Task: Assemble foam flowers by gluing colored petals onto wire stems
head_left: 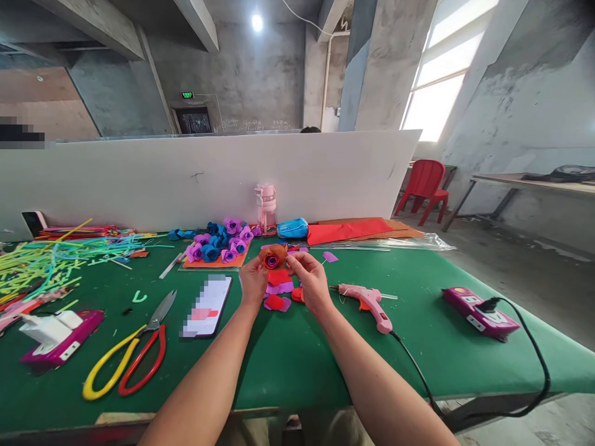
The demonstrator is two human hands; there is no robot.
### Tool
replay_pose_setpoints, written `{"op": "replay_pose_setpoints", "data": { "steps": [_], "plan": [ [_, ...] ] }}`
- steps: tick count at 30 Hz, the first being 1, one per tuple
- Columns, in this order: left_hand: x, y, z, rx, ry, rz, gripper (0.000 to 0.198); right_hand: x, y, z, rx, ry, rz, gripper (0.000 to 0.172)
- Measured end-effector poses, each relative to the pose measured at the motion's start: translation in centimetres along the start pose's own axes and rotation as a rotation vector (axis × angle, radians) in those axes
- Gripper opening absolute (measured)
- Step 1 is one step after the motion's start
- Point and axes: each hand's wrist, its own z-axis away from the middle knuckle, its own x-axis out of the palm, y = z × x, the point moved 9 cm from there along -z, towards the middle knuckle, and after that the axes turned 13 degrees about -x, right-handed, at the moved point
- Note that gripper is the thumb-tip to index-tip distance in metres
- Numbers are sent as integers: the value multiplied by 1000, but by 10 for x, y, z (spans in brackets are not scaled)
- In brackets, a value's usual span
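A brown paper flower [273, 256] with a purple centre is held up over the table, facing me. My left hand [253, 282] pinches it at its left side. At its right edge the thumb and fingers of my right hand [310, 277] are closed on the brown outer petals. Whether a separate petal is between them I cannot tell. Below the flower lie loose red and purple paper petals [279, 288], partly hidden by my hands. To the right a pink glue gun [365, 300] lies on its side, its black cord running off the front edge.
On the green table [400, 359] are scissors [139, 347], a phone [207, 306], finished purple and blue flowers [218, 240], colourful stems [46, 260], two power strips [481, 313], red paper sheets [348, 231], a blue pouch [292, 228] and a pink bottle [266, 210]. A white board [186, 179] stands behind.
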Motion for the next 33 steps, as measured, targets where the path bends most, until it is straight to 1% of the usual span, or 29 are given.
{"op": "replay_pose_setpoints", "data": {
  "steps": [6,10,14,18,24,28,31,33],
  "plan": [
    [0,6,3,30,-8,14,25,4,-1,0,22,-33,17,21],
    [-3,14,5,39,12,21,20,5,-2,2,39,-38,73,24],
    [-5,16,6,42,26,10,15,5,5,3,85,-74,133,28],
    [-5,13,5,31,31,-4,14,7,11,4,113,-118,126,29],
    [-7,7,3,-8,54,-1,17,12,16,9,222,-170,44,32],
    [-5,1,0,-14,47,39,16,13,21,11,283,-163,-57,31],
    [-5,-9,-4,-54,47,148,17,9,24,11,306,-100,-127,32],
    [-6,-11,-5,-56,51,199,19,12,31,16,388,-107,-169,30]
  ]
}}
